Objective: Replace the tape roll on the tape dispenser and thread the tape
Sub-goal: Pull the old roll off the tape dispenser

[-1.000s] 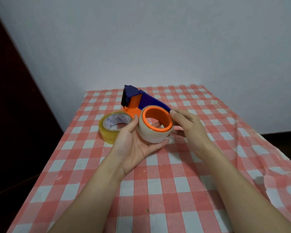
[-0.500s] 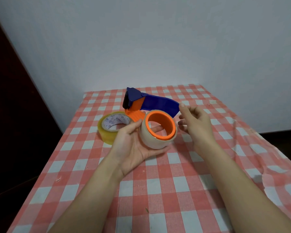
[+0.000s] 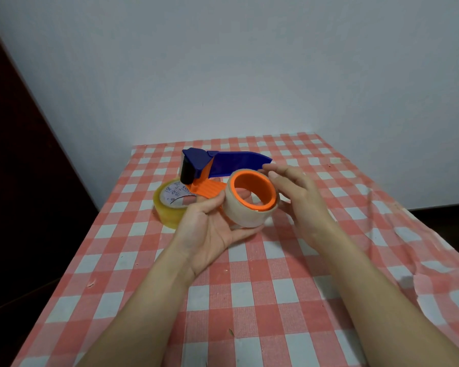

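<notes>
The left hand (image 3: 210, 229) cups the old roll (image 3: 249, 202) in curled fingers, right-hand fingers (image 3: 289, 181) loosely spread at its rim; likely next: pulling out its orange core (image 3: 260, 189).

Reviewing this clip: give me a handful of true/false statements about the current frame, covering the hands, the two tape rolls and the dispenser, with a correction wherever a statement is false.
1. The left hand holds the tape roll with the orange core. True.
2. The yellowish tape roll is mounted on the tape dispenser. False: it lies on the checked tablecloth, in front of the dispenser's left part.
3. The right hand grips the dispenser's blue handle. False: it is at the orange-core roll's right side, fingers spread.
4. The dispenser rests on the tablecloth behind both rolls. True.
5. The tablecloth is plain blue. False: it is red-and-white checked.
</notes>
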Demonstrator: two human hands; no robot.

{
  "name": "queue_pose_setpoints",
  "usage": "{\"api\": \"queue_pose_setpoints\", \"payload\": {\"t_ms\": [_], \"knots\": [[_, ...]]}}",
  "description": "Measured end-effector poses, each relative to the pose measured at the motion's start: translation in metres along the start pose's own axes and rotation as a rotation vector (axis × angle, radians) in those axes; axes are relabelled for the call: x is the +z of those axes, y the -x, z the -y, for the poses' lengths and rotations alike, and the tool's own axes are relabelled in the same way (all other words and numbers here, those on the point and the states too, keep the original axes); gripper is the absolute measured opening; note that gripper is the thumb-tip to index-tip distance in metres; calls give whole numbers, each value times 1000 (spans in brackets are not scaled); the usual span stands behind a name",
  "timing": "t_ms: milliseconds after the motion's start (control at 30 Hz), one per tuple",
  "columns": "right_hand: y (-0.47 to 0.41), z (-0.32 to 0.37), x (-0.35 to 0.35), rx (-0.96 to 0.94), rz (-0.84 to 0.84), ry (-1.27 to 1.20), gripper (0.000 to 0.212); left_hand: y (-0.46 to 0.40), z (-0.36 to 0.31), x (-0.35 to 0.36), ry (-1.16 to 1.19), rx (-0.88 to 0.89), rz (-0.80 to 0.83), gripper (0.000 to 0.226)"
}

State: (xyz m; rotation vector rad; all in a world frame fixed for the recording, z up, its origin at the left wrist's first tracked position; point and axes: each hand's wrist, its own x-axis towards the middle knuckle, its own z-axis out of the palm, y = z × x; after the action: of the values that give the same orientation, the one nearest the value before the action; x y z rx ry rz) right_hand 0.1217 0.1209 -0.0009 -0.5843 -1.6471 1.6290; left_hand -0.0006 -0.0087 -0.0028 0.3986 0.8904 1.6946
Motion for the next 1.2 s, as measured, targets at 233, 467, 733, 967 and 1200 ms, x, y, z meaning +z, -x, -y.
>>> {"api": "queue_pose_setpoints", "payload": {"t_ms": [233, 467, 733, 967, 1200], "knots": [[2, -6, 2, -80, 203, 125, 56, 0, -1, 1, 19, 71, -41, 41], [2, -9, 2, -87, 235, 249, 93, 2, 0, 4, -13, 55, -15, 51], [3, -5, 4, -112, 186, 237, 90, -3, 2, 2, -26, 46, -12, 55], [5, -3, 3, -143, 161, 130, 76, -7, 4, 0, -37, 126, -51, 39], [3, -4, 1, -146, 124, 65, 67, -2, 2, 3, -63, 141, -44, 36]]}}
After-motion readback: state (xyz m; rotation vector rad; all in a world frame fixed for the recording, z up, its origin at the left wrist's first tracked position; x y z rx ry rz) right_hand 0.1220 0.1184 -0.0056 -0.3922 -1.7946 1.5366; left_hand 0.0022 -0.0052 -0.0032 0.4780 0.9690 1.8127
